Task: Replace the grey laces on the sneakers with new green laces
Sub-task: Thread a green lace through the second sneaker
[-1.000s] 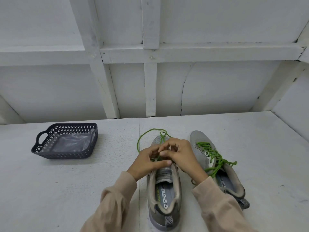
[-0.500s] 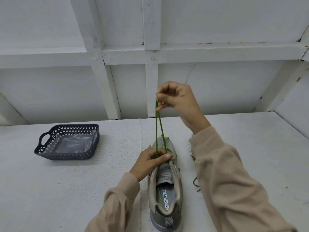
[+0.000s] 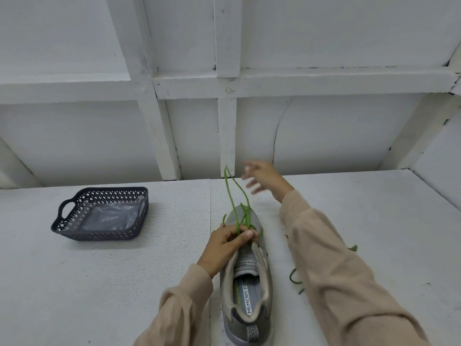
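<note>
A grey sneaker (image 3: 245,280) lies on the white table, toe pointing away from me. My left hand (image 3: 228,242) grips its upper part at the tongue and pinches the green lace (image 3: 233,196) there. The lace's free strands hang in the air above the toe. My right hand (image 3: 260,177), blurred, is spread with straight fingers just right of the strands and holds nothing. My right sleeve hides the second sneaker; only bits of its green lace (image 3: 294,279) show beside the sleeve.
A dark perforated basket (image 3: 101,213) with a clear plastic sheet inside stands at the left of the table. A white framed wall (image 3: 227,136) rises behind the table, and a side wall closes in at the right.
My right hand pulled the lace up high above the shoe, then let it go and dropped lower to the right. The strands now fall loose. My left hand stays on the shoe.
</note>
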{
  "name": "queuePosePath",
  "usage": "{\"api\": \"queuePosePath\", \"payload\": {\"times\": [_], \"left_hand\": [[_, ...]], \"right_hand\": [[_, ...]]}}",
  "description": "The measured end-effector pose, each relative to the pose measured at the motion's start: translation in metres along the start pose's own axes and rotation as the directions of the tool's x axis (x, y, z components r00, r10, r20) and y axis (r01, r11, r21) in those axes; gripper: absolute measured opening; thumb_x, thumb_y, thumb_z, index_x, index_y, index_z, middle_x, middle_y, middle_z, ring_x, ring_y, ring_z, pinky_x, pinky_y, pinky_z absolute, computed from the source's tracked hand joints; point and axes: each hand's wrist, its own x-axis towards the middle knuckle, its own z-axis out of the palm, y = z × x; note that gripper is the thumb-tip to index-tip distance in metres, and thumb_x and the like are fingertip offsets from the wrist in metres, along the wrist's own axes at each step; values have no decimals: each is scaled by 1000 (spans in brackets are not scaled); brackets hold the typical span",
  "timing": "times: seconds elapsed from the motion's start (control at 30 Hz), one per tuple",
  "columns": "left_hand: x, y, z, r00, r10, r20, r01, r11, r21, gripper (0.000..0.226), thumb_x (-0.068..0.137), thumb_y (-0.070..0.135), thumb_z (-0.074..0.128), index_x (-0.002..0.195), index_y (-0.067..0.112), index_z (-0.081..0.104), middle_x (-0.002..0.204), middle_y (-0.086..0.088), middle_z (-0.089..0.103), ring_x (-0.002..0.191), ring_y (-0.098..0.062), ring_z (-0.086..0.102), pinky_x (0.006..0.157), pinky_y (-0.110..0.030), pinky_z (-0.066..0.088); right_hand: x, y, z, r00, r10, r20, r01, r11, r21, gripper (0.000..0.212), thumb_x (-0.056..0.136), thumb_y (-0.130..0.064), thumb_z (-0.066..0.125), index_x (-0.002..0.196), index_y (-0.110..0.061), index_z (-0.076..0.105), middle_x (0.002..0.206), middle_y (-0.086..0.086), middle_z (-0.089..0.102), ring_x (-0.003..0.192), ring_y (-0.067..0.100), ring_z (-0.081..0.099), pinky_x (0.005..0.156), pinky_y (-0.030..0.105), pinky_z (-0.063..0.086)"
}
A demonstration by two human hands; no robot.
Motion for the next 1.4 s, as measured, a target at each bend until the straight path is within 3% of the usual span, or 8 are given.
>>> {"api": "queuePosePath", "payload": {"times": [0.13,0.4,0.63,0.77,0.83,1.1,1.3,1.4], "left_hand": [[0,2,3,1000,-12,-3,12,997,-72,15,93,15,61,91,8,74,94,-5,74,94,-9,67,88,-19,46],[0,3,3,1000,-8,-10,7,995,-96,15,92,15,62,91,5,74,92,-3,74,93,-12,68,87,-18,49],[-1,2,4,1000,-10,-25,8,995,-103,15,91,19,65,90,8,75,91,-2,74,93,-11,68,87,-19,48],[-2,2,5,1000,-8,-18,6,995,-101,22,86,29,64,90,11,76,92,-3,75,95,-15,68,91,-24,49],[-1,1,4,1000,-12,-18,10,995,-100,23,85,31,64,90,12,76,91,-2,75,95,-15,68,93,-27,49],[0,0,4,1000,4,-7,-4,1000,-17,26,83,50,62,89,29,75,91,5,75,100,-14,66,108,-55,36],[2,3,4,999,35,-5,-34,999,17,21,84,50,60,86,35,75,90,9,75,96,-10,68,115,-57,23],[1,6,5,997,75,-27,-73,994,79,19,84,50,57,78,41,72,88,11,74,93,-5,68,121,-44,5]], "right_hand": [[3,48,6,940,327,102,-290,919,-268,30,100,-20,48,128,-7,52,98,13,59,72,22,57,59,30,49],[8,55,5,967,249,-48,-254,956,-150,17,82,9,57,89,3,71,69,14,62,52,16,52,50,22,43],[7,51,13,928,362,86,-317,890,-327,24,91,-26,63,101,-5,65,85,7,64,74,21,60,66,29,48],[5,55,12,955,295,12,-295,955,-41,3,85,0,66,86,0,69,74,7,65,69,18,58,62,26,48],[7,54,10,962,274,-5,-274,961,-47,15,83,9,61,79,-3,70,69,5,63,64,16,53,59,25,44],[1,37,19,985,159,62,-128,929,-348,36,88,-37,68,65,-12,55,64,-3,48,58,12,39,53,24,30],[-3,29,26,954,28,298,20,987,-157,18,90,-15,68,104,-4,74,79,-4,67,66,5,50,58,13,39],[-2,29,12,973,46,224,-7,985,-170,17,89,-19,70,100,-8,73,65,-6,56,54,8,42,50,19,34]]}}
